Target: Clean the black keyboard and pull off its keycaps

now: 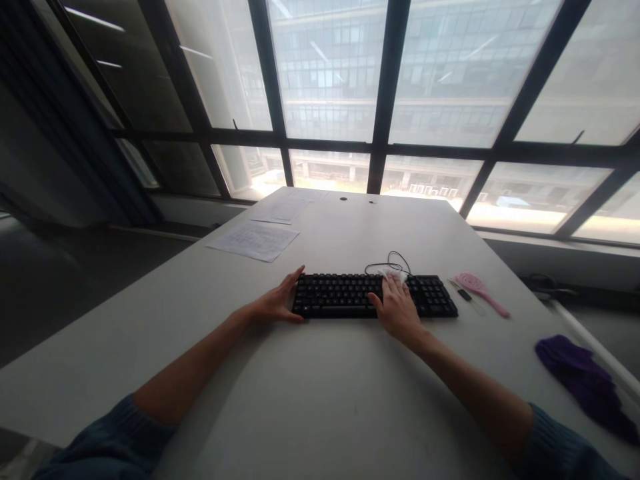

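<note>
Keyboard (345,295) on table (295,393), 12 o'clock of wearer, probably light and stiff, best held by its short ends; left hand (274,304) spread wide, bracketing its 9 o'clock end, right hand (399,312) nearly flat, fingers over soft-looking white tissue (403,275) at 1 o'clock.

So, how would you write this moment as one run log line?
left hand: spread around black keyboard's left end | right hand: on white tissue, over keyboard | right side: pink hairbrush, purple cloth
</note>
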The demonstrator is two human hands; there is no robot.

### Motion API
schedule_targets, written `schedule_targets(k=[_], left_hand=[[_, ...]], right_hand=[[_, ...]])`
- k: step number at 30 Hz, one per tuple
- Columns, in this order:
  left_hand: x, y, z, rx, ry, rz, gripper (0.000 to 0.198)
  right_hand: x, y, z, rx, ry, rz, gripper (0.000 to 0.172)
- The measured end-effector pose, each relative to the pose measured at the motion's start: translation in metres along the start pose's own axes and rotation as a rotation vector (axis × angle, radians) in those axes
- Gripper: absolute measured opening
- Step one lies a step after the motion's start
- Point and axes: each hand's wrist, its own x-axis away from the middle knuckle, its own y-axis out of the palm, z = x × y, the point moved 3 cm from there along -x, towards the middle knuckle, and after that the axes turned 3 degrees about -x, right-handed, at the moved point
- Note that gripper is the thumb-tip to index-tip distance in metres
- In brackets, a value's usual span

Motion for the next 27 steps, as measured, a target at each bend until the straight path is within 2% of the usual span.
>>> schedule_targets(k=[3, 7, 11, 15, 19, 21, 23, 25, 27], left_hand=[[0.0, -0.001, 0.001, -0.006, 0.005, 0.0, 0.137], [-0.001, -0.004, 0.004, -0.007, 0.015, 0.002, 0.136], [0.004, -0.014, 0.006, -0.042, -0.012, -0.038, 0.135], [0.017, -0.031, 0.004, -0.092, -0.065, -0.079, 0.128], [0.022, -0.045, 0.01, -0.151, -0.06, -0.095, 0.121], [0.017, -0.043, 0.023, -0.184, -0.035, -0.031, 0.11], [0.007, -0.033, 0.046, -0.202, 0.007, 0.065, 0.085], [-0.003, -0.012, 0.074, -0.199, 0.05, 0.138, 0.059], [-0.011, 0.014, 0.102, -0.209, 0.123, 0.183, 0.043]], right_hand=[[0.001, 0.0, 0.006, -0.022, -0.008, 0.018, 0.075], [0.011, -0.003, -0.008, -0.075, -0.098, 0.019, 0.071], [0.028, -0.008, -0.034, -0.161, -0.305, -0.07, 0.068], [0.041, -0.014, -0.052, -0.252, -0.551, -0.174, 0.063], [0.043, -0.014, -0.057, -0.255, -0.613, -0.199, 0.061], [0.043, -0.013, -0.059, -0.235, -0.605, -0.175, 0.063], [0.044, -0.012, -0.06, -0.212, -0.613, -0.154, 0.065], [0.045, -0.012, -0.061, -0.199, -0.644, -0.143, 0.066], [0.045, -0.013, -0.062, -0.209, -0.686, -0.134, 0.067]])
